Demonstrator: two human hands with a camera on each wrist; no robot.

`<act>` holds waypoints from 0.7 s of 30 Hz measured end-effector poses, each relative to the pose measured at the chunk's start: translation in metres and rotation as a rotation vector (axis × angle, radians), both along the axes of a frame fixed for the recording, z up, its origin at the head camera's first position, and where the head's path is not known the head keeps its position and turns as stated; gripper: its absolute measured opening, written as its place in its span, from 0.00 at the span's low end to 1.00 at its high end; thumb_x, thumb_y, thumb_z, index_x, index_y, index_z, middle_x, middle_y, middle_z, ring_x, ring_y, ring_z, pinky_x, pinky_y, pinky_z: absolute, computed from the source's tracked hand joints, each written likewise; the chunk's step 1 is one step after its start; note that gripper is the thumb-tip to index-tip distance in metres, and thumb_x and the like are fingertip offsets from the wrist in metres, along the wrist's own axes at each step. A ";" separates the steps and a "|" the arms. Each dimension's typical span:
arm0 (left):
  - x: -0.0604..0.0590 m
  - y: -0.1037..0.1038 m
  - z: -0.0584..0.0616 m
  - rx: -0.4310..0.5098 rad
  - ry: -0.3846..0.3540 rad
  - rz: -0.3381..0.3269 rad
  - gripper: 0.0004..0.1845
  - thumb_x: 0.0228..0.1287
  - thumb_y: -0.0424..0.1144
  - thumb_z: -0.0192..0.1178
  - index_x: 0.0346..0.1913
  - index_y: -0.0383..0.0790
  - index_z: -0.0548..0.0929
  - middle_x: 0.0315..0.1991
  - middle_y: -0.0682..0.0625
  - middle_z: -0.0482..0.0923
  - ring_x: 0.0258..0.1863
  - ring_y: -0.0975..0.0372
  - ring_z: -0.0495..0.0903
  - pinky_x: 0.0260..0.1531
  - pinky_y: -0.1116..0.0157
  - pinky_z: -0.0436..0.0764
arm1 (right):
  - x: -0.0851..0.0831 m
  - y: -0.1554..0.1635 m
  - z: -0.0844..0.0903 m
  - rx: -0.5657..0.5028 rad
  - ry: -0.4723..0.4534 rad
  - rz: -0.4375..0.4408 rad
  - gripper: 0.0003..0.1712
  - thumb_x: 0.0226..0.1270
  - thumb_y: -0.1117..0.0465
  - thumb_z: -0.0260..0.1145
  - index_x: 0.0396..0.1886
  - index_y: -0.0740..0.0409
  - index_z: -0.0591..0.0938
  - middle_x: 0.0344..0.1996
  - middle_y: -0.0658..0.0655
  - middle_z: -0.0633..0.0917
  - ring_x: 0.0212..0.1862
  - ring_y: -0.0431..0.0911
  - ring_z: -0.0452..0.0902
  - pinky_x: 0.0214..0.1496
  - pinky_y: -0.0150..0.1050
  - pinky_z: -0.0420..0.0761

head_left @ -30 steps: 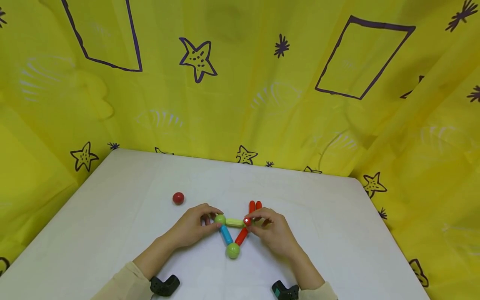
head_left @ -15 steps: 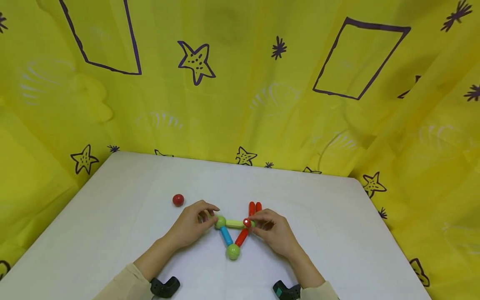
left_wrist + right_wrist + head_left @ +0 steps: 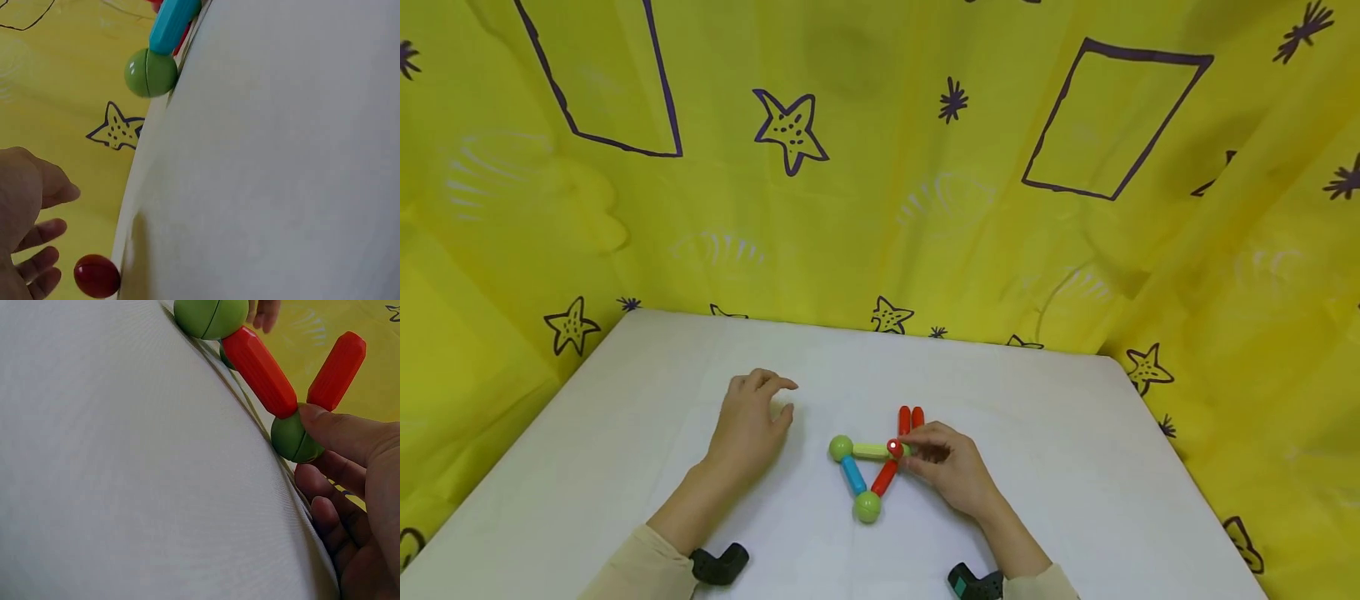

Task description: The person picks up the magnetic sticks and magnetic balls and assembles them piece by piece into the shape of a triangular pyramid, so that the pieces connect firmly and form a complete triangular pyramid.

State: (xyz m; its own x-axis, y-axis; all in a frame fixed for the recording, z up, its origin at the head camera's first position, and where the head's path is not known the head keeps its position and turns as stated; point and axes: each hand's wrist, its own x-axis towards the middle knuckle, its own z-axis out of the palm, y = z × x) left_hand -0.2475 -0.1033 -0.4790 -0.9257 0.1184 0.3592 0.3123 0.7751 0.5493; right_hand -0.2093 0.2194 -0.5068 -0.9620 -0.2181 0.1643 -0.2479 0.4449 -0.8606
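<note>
A flat triangle of magnetic sticks and balls lies on the table: a blue stick, a red stick and a pale green stick. Green balls form its left corner and near corner. My right hand pinches the third green ball, at the right corner, between thumb and fingers. From that ball another red stick stands up. My left hand holds nothing; its fingers are spread near a red ball, which the hand hides in the head view.
Two loose red sticks lie just beyond the right corner, partly behind my right hand. A white cloth covers the table. Yellow patterned curtain hangs behind and at the sides. Each wrist carries a black device.
My left hand has let go of the left green ball and moved left and away from me, over the red ball. My right hand stays at the right corner.
</note>
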 end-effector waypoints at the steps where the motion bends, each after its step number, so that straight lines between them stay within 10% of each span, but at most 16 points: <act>1: -0.001 -0.004 0.001 -0.023 -0.008 0.023 0.15 0.68 0.37 0.65 0.55 0.44 0.85 0.56 0.45 0.77 0.58 0.44 0.70 0.57 0.47 0.73 | 0.000 0.000 0.001 0.000 0.004 0.003 0.17 0.60 0.61 0.79 0.48 0.41 0.91 0.45 0.47 0.88 0.36 0.40 0.77 0.39 0.30 0.78; 21: -0.010 -0.029 -0.005 -0.077 -0.148 0.037 0.18 0.67 0.29 0.60 0.58 0.39 0.82 0.55 0.37 0.78 0.50 0.41 0.76 0.48 0.46 0.81 | -0.001 -0.001 -0.003 -0.061 0.051 0.049 0.16 0.61 0.61 0.79 0.49 0.49 0.91 0.46 0.54 0.88 0.36 0.39 0.77 0.38 0.29 0.79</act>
